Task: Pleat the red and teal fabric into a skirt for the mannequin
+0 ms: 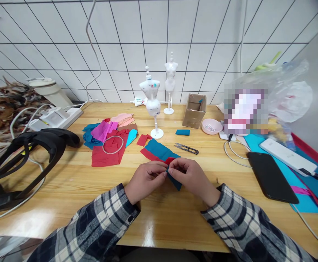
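My left hand and my right hand meet over the table, thumbs and fingertips pinching a strip of blue crepe paper. Its lower end hangs out below the fingers. Part of the pinched spot is hidden by my fingers. Just beyond them lie a blue paper strip and a red paper strip, one over the other; whether they join the pinched piece I cannot tell. Thread snips rest to the right of these strips, and a small red scrap lies to the left.
Two white mini dress forms stand behind my hands. Crumpled coloured paper with a metal ring lies left. A cardboard box, a pink bowl and a black phone are right. A black headset-like frame occupies the far left.
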